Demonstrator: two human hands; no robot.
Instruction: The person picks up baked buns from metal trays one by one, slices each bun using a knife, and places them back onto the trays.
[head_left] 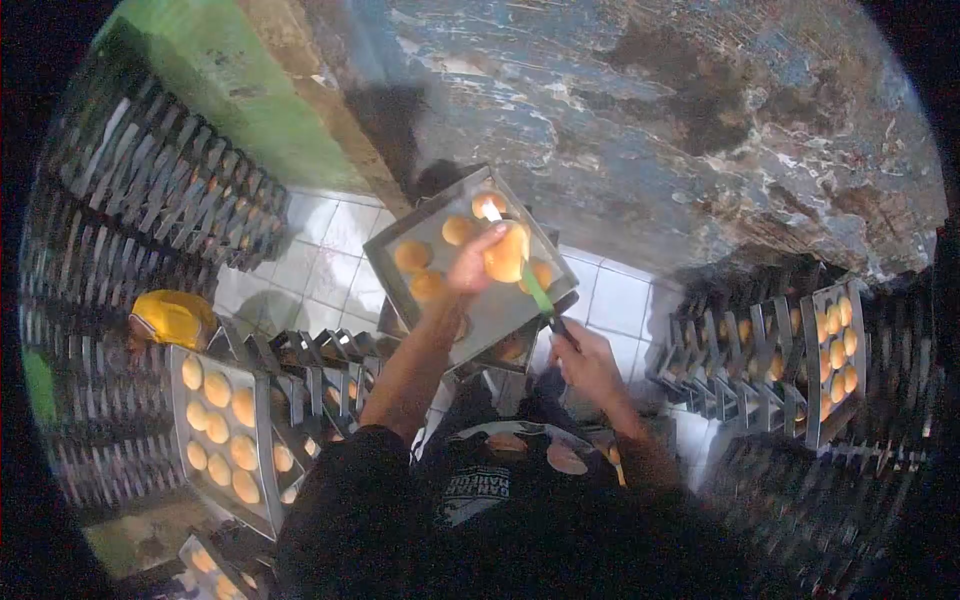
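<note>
My left hand [474,266] is closed round a golden round bun [504,254], held above a metal tray [402,300]. In my right hand [586,366] is a knife [538,292] with a green blade and a dark handle. Its blade meets the right side of the bun; whether it cuts in, I cannot tell. A whitish strip shows just beyond the bun, too blurred to name. Several more buns [412,256] lie on the tray, partly hidden by my left hand and forearm.
Stacked trays of buns stand at left [218,420] and right [836,350]. Tall stacks of dark trays [170,180] line the sides. A person's yellow headwear [175,318] shows at left. A worn wall [640,130] rises ahead, above white floor tiles [325,245].
</note>
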